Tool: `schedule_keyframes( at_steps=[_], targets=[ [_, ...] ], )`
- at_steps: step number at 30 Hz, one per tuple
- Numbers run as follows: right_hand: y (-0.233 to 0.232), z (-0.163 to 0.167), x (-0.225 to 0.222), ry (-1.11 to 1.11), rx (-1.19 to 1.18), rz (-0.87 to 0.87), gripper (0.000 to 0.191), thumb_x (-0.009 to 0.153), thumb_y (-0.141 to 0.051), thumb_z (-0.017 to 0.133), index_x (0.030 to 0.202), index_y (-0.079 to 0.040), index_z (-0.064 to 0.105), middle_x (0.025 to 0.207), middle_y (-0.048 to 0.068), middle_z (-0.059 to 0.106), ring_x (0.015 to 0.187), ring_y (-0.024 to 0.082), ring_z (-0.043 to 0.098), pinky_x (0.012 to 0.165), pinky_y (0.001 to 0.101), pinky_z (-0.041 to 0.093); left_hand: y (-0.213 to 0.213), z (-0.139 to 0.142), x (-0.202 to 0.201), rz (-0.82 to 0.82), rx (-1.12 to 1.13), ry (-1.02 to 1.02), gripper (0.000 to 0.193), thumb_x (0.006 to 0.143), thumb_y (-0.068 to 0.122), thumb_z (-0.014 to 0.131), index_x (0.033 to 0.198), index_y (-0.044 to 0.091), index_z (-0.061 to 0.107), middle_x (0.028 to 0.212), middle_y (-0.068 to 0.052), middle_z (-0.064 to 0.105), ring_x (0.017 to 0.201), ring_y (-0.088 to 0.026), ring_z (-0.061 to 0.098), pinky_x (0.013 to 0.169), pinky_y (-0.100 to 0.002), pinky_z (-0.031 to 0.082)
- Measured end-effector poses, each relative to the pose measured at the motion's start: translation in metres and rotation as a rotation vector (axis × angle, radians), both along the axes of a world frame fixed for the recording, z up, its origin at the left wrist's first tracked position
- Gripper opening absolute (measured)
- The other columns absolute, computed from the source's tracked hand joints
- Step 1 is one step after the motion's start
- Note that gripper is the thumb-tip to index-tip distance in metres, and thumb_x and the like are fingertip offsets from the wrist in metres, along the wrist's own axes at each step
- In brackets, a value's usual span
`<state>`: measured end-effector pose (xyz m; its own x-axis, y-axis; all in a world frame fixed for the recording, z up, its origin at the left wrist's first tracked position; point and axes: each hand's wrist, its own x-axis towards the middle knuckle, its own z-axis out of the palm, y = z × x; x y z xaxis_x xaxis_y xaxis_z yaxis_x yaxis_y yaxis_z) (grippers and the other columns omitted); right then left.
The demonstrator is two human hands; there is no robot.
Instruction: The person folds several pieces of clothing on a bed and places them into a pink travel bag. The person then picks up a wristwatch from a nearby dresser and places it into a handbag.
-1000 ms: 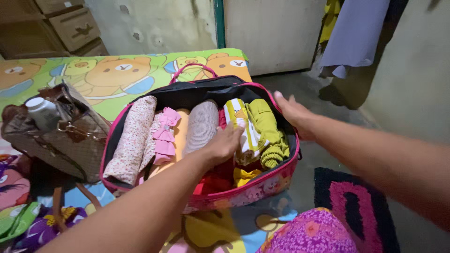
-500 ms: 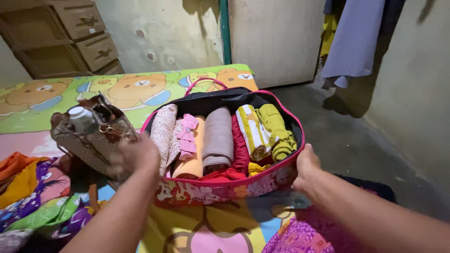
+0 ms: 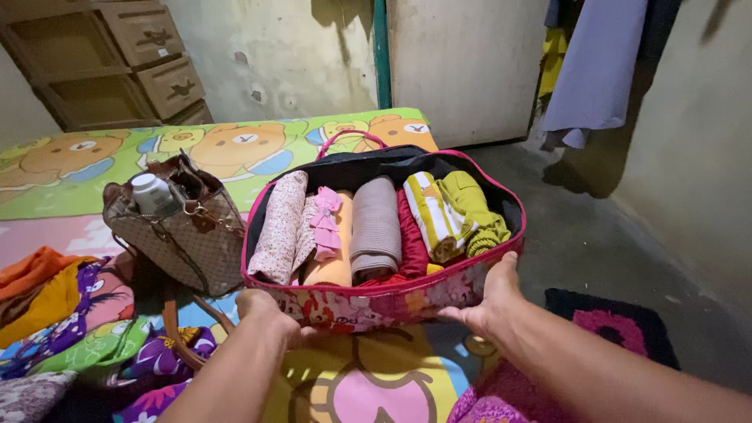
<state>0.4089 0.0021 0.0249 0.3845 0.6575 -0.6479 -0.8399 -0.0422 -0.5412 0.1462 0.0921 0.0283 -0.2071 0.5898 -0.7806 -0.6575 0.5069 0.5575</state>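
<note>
At the far left of the frame, a heap of colourful folded fabrics (image 3: 55,313) in orange, yellow, purple and green is seen lying on a cartoon-bear play mat (image 3: 235,149). In the upper left, a wooden drawer unit (image 3: 117,59) is set against the wall. Just right of the fabrics, a brown checked handbag (image 3: 184,235) is stood open on the mat, with a white bottle (image 3: 151,193) poking out of its top.

The left hand (image 3: 270,313) is placed at the lower left corner of the open pink suitcase (image 3: 368,301); its fingers are curled under or against the near wall, and how tightly they are pressed cannot be told. The suitcase is found in the middle of the frame, resting on the mat, just beside the handbag. Inside it, rolled clothes are packed side by side: a floral roll (image 3: 278,227), a pink garment (image 3: 327,222), a grey ribbed roll (image 3: 374,227), a red piece (image 3: 411,239), a yellow-and-white striped roll (image 3: 431,215) and an olive-green roll (image 3: 474,211).

The right hand (image 3: 489,301) is laid against the near right corner of the suitcase, with its thumb raised along the rim and its fingers spread flat beneath the wall. At the lower right, a dark rug with pink pattern (image 3: 619,329) is seen on the concrete floor. In the upper right, a lilac garment (image 3: 595,70) is hung by the wall.
</note>
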Motion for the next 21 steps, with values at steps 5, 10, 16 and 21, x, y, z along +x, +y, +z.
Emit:
schedule_keyframes(
  at_steps=[5,10,16,21],
  targets=[
    [0.02,-0.014,0.014,-0.025,0.009,-0.002,0.079,0.1,-0.073,0.024,0.162,-0.023,0.028,0.165,0.013,0.036,0.148,0.045,0.042,0.109,0.0783,0.034,0.012,-0.003,0.0,-0.14,0.166,-0.092,0.066,0.105,0.048,0.013,0.151,0.017,0.05,0.153,-0.013,0.054,0.137,-0.042,0.054,0.104,-0.083,0.034],
    [0.057,-0.028,0.035,-0.087,0.109,0.171,0.083,0.096,-0.075,0.019,0.158,-0.023,0.035,0.162,0.013,0.043,0.145,0.045,0.045,0.109,0.0763,0.033,0.051,-0.022,-0.003,-0.269,0.269,-0.122,0.066,0.104,0.048,0.012,0.149,0.02,0.05,0.157,-0.012,0.051,0.144,-0.042,0.047,0.111,-0.08,0.026],
    [0.102,-0.032,0.054,-0.025,0.217,0.316,0.076,0.1,-0.06,0.027,0.156,-0.009,0.038,0.159,0.022,0.045,0.144,0.045,0.046,0.111,0.0697,0.037,0.101,-0.039,-0.008,-0.312,0.373,-0.261,0.064,0.101,0.043,0.023,0.15,0.013,0.052,0.157,-0.016,0.05,0.147,-0.043,0.042,0.115,-0.076,0.022],
    [0.144,-0.027,0.062,0.018,0.297,0.358,0.068,0.098,-0.035,0.028,0.155,0.001,0.032,0.157,0.032,0.04,0.145,0.051,0.04,0.112,0.0675,0.037,0.133,-0.035,-0.006,-0.283,0.39,-0.283,0.062,0.101,0.038,0.026,0.154,0.011,0.043,0.163,-0.018,0.04,0.152,-0.045,0.032,0.118,-0.075,0.016]
  ],
)
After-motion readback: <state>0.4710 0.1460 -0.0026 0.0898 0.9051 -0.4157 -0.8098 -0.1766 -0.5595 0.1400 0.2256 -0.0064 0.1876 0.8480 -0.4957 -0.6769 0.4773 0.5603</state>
